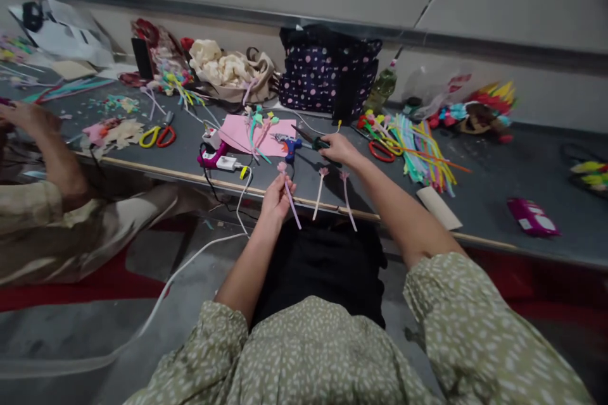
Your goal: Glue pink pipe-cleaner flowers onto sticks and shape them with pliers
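Near the table's front edge, my left hand [277,197] pinches a lilac pipe-cleaner flower [292,204], its pink head up and its stem slanting down to the right. My right hand [339,149] grips dark-handled scissors [320,143], blades pointing left toward a blue glue gun [291,147]. Fingers partly hide the handles. Two more flowers, a whitish-stemmed one [319,195] and a pale lilac one [349,201], lie at the edge with their stems hanging over it. Behind the glue gun is a pink sheet [235,131] with green and peach pipe-cleaner flowers [258,123] on it.
A magenta glue gun [218,155] and a white power strip [228,163] with cords lie left. Coloured pipe cleaners [418,149], red-handled scissors [381,151] and a cardboard tube [439,207] lie right. A dotted bag [327,73] stands behind. Another person's arm [52,145] is at far left.
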Action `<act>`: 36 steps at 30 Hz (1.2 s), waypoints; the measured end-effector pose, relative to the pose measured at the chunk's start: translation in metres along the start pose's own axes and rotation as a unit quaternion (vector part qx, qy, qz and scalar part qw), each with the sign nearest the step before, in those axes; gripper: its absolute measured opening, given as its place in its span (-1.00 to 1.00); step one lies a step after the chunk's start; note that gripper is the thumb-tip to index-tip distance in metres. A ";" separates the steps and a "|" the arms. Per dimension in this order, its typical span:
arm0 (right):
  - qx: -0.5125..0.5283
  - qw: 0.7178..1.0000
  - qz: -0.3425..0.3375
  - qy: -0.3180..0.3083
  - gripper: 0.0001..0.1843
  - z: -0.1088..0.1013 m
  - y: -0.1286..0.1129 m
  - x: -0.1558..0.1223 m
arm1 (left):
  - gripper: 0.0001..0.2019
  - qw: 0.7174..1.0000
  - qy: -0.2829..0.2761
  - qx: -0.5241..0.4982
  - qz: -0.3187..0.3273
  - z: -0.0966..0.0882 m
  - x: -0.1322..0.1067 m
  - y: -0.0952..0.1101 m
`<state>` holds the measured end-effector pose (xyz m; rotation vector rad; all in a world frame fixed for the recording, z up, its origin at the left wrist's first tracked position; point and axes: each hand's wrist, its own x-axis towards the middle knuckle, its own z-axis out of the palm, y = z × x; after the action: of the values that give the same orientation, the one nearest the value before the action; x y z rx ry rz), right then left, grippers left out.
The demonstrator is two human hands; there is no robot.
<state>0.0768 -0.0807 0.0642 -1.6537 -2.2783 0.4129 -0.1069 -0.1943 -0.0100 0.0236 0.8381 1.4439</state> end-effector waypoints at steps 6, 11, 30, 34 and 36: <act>-0.093 0.996 0.002 -0.014 -0.73 0.013 0.008 0.034 | -0.82 0.997 -0.045 0.015 0.062 0.010 0.007 0.009; -0.214 0.976 -0.018 -0.020 -0.68 0.022 0.011 0.062 | -0.73 0.995 -0.061 0.012 0.079 0.018 0.016 0.014; -0.306 0.952 -0.002 -0.022 -0.58 0.025 0.042 0.057 | -0.68 0.994 -0.062 0.059 0.064 0.028 0.036 0.015; -0.309 0.949 0.060 0.006 -0.52 0.000 0.060 -0.002 | -0.68 0.994 -0.062 0.072 0.053 0.031 0.035 0.009; -0.320 0.942 0.099 0.013 -0.53 -0.007 0.069 -0.037 | -0.69 0.994 -0.062 0.078 0.048 0.032 0.035 0.006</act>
<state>0.1500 -0.0947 0.0404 -2.1688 -2.3786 -0.3601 -0.0990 -0.1480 -0.0016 0.2728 0.8539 1.4477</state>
